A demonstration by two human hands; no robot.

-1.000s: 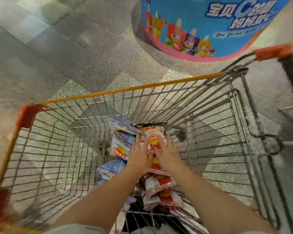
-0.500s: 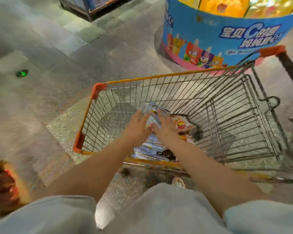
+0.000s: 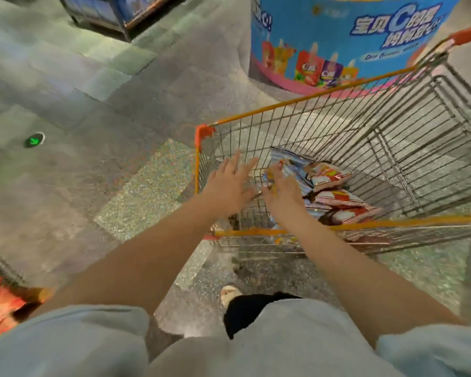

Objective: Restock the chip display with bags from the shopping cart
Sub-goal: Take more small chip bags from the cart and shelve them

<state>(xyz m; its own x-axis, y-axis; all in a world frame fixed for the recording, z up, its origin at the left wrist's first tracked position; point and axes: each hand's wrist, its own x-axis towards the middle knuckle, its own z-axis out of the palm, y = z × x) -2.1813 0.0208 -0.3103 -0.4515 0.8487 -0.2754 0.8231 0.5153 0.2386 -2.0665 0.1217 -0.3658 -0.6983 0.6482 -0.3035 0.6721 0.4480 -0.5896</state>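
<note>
Shopping cart [image 3: 337, 229]: chip bags [image 3: 335, 195] heaped inside for restocking. Right hand [image 3: 282, 197]: grip on a blue bag [image 3: 288, 165], closure uncertain. Left hand [image 3: 229, 186]: grip spread, holding nothing, likely reaching to gather.

The shopping cart [image 3: 365, 137] is bare metal wire with orange plastic corners; inside it, glossy foil chip bags [image 3: 335, 198]; beneath it, speckled polished stone floor [image 3: 142, 202].

Both bare forearms extended forward, near parallel. Left hand [image 3: 227, 185] palm down, fingers straight and splayed, holding nothing. Right hand [image 3: 282, 192] palm down just beside it, fingertips blurred, grip unclear.
</note>
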